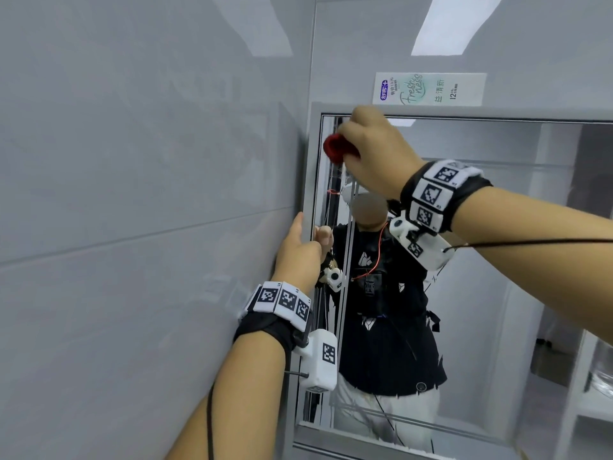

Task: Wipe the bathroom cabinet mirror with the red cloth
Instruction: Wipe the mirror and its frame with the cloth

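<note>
Head view: one grey tiled wall (132,161) fills the left side, and one cabinet mirror (497,293) in a pale frame takes up the right, showing the reflection of a person in a dark top and light trousers. Two bare forearms reach toward the glass. One long toothpaste box (429,89) lies flat on top of the cabinet, just above the mirror's upper edge. Two hands are at work. The left hand (300,250) is low on the mirror's left edge and holds it, one straight finger lying along the outer side next to the wall and the thumb on the glass side. The right hand (374,151) is higher, at the mirror's upper left corner, its fingers curled tightly round the cloth. Two wristbands carry black-and-white square markers, one on the left wrist (282,302) and one on the right wrist (438,190). Two white sensor blocks hang below them, one under the left wrist (320,360) and one under the right (421,244), each with a thin dark cable. One red cloth (338,147) is bunched in the right hand, sticking out on its left side against the glass near the top left corner, well above the left hand and apart from it.
</note>
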A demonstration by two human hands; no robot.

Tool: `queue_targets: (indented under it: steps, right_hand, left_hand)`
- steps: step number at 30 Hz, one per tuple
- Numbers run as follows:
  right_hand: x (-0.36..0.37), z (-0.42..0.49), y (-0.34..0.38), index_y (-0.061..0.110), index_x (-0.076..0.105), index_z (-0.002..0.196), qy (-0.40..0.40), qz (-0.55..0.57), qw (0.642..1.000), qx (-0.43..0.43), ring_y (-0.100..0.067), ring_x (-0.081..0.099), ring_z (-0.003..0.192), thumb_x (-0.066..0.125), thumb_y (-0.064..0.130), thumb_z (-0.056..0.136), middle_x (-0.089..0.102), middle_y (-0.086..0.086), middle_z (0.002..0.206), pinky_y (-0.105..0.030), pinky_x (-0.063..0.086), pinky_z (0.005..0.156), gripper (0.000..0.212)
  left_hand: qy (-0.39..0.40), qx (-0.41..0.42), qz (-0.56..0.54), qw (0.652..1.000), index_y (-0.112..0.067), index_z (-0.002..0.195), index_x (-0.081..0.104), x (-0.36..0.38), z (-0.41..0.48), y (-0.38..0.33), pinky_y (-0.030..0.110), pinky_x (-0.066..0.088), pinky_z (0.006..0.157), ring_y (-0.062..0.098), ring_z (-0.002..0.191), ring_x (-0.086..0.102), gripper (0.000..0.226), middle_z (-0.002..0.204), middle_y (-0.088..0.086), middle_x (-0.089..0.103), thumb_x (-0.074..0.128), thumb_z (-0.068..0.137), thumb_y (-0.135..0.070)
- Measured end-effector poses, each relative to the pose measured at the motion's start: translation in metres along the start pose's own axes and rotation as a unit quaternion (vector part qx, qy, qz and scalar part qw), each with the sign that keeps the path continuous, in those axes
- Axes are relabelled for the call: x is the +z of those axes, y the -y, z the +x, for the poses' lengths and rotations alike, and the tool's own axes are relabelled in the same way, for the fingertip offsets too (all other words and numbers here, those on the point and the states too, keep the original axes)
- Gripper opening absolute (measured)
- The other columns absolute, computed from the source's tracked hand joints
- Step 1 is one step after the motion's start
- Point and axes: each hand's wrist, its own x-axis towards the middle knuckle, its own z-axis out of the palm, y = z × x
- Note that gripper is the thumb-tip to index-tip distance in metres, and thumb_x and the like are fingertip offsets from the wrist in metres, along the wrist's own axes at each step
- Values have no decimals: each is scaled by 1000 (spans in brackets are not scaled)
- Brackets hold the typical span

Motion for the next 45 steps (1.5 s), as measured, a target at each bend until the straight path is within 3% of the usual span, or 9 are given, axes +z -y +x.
queue_targets:
  steps: [3,8,14,21,27,32,35,39,45]
  right_hand:
    - [3,-19,2,-6,68,118,63,6,997,-33,-38,54,110,62,1,91,56,-24,116,-47,46,89,29]
    - [-11,12,-11,-7,66,117,-39,6,998,51,-40,52,113,57,-2,92,55,-25,119,-50,46,92,27]
    - [-9,-19,-4,-7,68,118,61,9,998,-22,-39,53,109,63,-2,90,56,-24,114,-47,45,89,29]
    - [-17,4,-12,-8,66,116,-2,9,999,47,-42,52,112,59,-3,91,55,-26,118,-52,46,91,27]
    - [-17,-32,-9,-6,68,118,94,24,995,-20,-41,55,108,65,-5,86,54,-26,115,-50,48,89,33]
    - [-27,3,-23,-4,65,119,-19,14,997,72,-39,51,112,58,1,92,53,-22,119,-50,46,95,28]
    - [-20,-14,-16,-6,66,117,10,17,999,48,-39,53,112,62,1,92,54,-24,119,-50,46,94,26]
    - [-19,-33,-14,0,68,122,92,5,996,-19,-34,54,110,65,7,95,54,-19,117,-40,45,89,28]
    - [-27,-7,-26,-5,65,120,-18,-3,997,74,-40,52,114,59,1,93,54,-23,121,-48,46,94,28]
  left_hand:
    - [-11,1,28,1000,-25,163,31,1,0,1,1,46,56,-24,61,62,90,66,-30,67,34,86,20]
    - [-14,13,46,999,-28,164,30,1,-1,0,-2,41,51,-32,59,55,89,98,-25,55,36,86,16]
    - [-17,7,43,999,-24,164,28,2,-1,2,-5,39,52,-36,59,50,88,65,-44,62,34,87,18]
    - [-12,13,24,1000,-24,163,32,0,6,9,-1,43,53,-31,69,58,90,81,-38,67,33,82,16]
    - [2,-6,-13,1000,-29,164,28,-3,11,15,31,56,91,-6,72,73,95,72,-27,74,33,79,14]
    - [-7,6,-16,1000,-30,163,31,-2,8,12,37,49,109,-20,81,68,96,105,-27,58,34,77,12]
    - [-13,12,15,1000,-30,164,30,-1,4,9,21,50,84,-18,83,69,91,102,-26,62,34,83,12]
    - [-18,9,28,999,-31,163,30,-2,3,8,19,48,74,-10,69,70,90,97,-24,67,34,84,12]
    - [-10,9,15,1000,-29,163,31,-1,3,11,19,46,85,-20,77,67,91,109,-12,67,33,83,14]
